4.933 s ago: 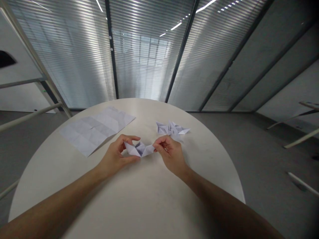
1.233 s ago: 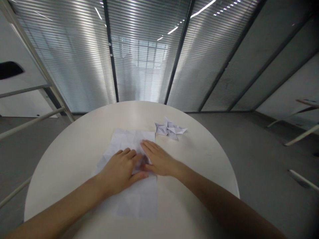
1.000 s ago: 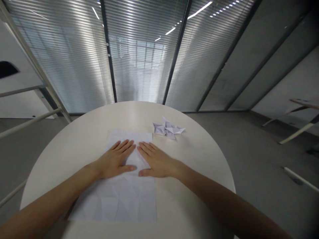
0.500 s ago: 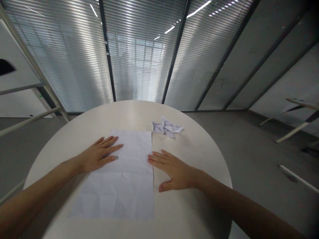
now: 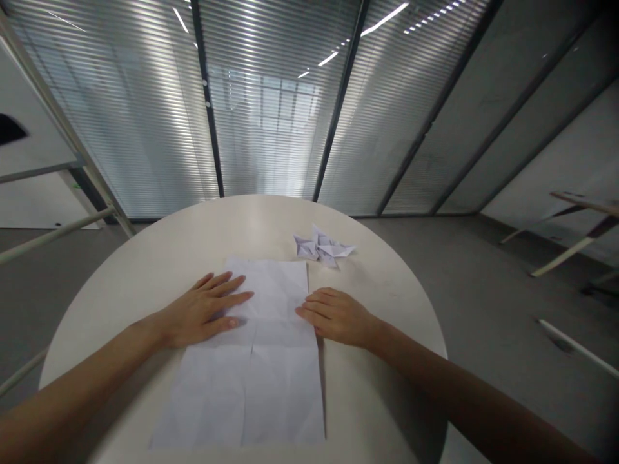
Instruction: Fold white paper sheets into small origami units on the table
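A creased white sheet of paper (image 5: 271, 380) lies unfolded on the round white table, crossed by fold lines. My left hand (image 5: 203, 312) rests flat on its left side with the fingers spread. At the right edge of the sheet, my right hand (image 5: 336, 316) has its fingers together over the paper and its thumb hidden, seemingly pinching that edge. The lower right edge sits slightly off the tabletop and casts a thin shadow. Beyond the right hand stands a folded paper pinwheel shape (image 5: 323, 247) with pointed tips, touched by neither hand.
The round table (image 5: 387, 290) curves away in front of me. Behind it runs a glass partition with blinds (image 5: 265, 129). Pale metal legs (image 5: 58, 235) stand at the left, and another table (image 5: 585, 201) is at the far right.
The sheet has slid right and toward me. My left hand has shifted along with it. The right hand's spread fingers and thumb have drawn in around the sheet's right edge.
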`<state>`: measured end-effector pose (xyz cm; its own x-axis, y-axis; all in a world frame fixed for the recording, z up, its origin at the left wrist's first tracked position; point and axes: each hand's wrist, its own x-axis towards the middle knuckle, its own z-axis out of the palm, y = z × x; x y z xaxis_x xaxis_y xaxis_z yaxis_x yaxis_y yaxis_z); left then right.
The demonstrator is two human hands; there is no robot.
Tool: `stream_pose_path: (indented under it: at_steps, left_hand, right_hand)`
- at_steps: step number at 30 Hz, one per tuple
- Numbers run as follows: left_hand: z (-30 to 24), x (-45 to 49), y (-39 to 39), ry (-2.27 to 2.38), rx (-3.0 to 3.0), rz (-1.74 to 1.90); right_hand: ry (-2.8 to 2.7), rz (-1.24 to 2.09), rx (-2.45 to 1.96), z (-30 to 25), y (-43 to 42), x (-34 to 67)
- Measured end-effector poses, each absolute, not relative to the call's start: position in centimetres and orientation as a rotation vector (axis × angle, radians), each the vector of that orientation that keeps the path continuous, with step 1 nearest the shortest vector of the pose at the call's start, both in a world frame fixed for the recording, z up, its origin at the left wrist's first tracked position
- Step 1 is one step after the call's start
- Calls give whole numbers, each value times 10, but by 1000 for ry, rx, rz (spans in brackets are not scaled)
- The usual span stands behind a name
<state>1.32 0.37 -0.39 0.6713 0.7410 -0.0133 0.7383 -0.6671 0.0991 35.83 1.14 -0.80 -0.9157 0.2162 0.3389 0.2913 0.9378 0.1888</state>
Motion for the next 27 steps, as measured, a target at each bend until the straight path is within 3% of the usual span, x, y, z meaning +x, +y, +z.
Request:
stream_pose_path:
  at_steps: [16,23,27]
  left_hand:
    - [-6,15,7,1219,2754,262]
    - [-6,5,14,1162,2469,444]
    - [-6,1,13,1473,2247,813]
  right_hand:
    - [-2514,462,-820,-7,-3,345]
    - [-2219,273,-1276,-17,-3,341]
    - [-2209,181,-1572,-8,-2,332]
